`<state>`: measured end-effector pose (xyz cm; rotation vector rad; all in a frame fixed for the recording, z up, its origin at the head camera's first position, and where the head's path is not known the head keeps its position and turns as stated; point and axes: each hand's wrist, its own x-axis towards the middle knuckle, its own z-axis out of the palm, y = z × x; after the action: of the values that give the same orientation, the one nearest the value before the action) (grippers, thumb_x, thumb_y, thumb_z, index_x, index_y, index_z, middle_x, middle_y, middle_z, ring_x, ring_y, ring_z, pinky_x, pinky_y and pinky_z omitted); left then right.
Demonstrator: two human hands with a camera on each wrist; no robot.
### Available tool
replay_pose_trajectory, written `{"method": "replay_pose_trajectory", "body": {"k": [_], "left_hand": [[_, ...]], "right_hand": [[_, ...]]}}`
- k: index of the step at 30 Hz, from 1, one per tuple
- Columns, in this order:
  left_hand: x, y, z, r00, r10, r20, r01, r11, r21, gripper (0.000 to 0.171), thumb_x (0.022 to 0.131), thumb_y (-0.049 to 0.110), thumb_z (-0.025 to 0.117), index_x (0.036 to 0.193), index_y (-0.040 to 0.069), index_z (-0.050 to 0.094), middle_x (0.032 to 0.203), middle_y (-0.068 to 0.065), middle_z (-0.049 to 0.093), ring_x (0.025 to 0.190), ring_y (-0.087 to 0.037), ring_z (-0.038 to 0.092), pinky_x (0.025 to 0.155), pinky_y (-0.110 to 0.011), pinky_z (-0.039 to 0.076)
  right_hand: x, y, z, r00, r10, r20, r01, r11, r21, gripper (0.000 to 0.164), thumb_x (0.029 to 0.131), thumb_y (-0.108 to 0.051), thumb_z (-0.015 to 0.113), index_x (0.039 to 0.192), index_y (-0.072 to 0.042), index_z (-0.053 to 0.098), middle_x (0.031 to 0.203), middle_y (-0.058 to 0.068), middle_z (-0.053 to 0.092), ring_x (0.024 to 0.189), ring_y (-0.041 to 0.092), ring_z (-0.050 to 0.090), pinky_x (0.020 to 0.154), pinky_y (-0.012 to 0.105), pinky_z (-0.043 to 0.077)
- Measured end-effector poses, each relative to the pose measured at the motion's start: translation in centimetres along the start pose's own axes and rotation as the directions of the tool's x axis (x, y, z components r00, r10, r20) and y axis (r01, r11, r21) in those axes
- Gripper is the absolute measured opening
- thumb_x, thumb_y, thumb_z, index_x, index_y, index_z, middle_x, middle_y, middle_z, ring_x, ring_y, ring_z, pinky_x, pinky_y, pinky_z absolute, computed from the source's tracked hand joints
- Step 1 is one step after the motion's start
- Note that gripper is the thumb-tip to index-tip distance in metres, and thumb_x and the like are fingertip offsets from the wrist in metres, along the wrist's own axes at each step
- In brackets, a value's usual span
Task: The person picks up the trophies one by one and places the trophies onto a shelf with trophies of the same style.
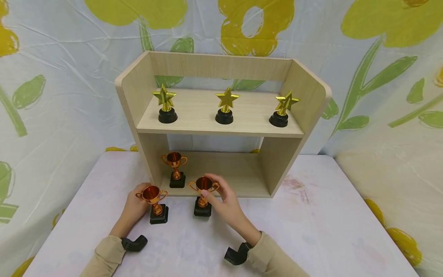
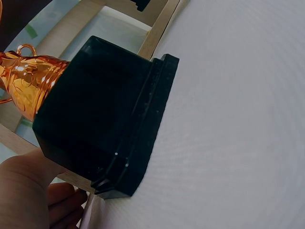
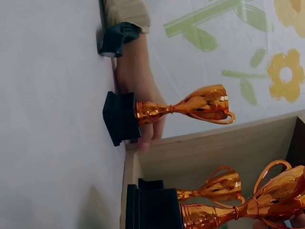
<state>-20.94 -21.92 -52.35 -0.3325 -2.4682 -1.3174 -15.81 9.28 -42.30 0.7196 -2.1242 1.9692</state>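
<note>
In the head view my right hand (image 1: 231, 207) pinches a copper-coloured trophy cup (image 1: 203, 208) by its bowl, thumb in front. The cup is upright before the lower shelf; its black base looks slightly off the table in the right wrist view. My left hand (image 1: 135, 204) lies at the shelf unit's (image 1: 221, 133) lower left front corner, fingers loosely bent. A second trophy cup (image 1: 159, 214) stands on the table just in front of that hand; its black base (image 2: 95, 109) fills much of the left wrist view. A third trophy cup (image 1: 177, 180) stands on the lower shelf, at left.
Three gold star trophies with round black bases, left (image 1: 167, 115), middle (image 1: 224, 116) and right (image 1: 278, 119), stand spaced along the upper shelf. A floral cloth (image 1: 76, 77) hangs behind. The unit's right side panel (image 1: 282, 165) bounds the lower shelf.
</note>
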Motion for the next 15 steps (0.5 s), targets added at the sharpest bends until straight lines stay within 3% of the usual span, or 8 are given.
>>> {"method": "replay_pose_trajectory", "body": {"k": [15], "left_hand": [[0.0,-0.2,0.0,1.0,0.006,-0.006,-0.006,1.0,-0.009,0.028,0.08,-0.004,0.066,0.108,-0.002,0.067,0.102,-0.015,0.068,0.094,-0.023,0.059,0.083,-0.011,0.039]], "right_hand": [[1.2,0.0,-1.1,0.995,-0.096,-0.035,0.097,0.995,0.026,0.045,0.09,0.006,0.063,0.134,0.004,0.053,0.12,0.021,0.059,0.102,0.019,0.058,0.101,0.031,0.042]]}}
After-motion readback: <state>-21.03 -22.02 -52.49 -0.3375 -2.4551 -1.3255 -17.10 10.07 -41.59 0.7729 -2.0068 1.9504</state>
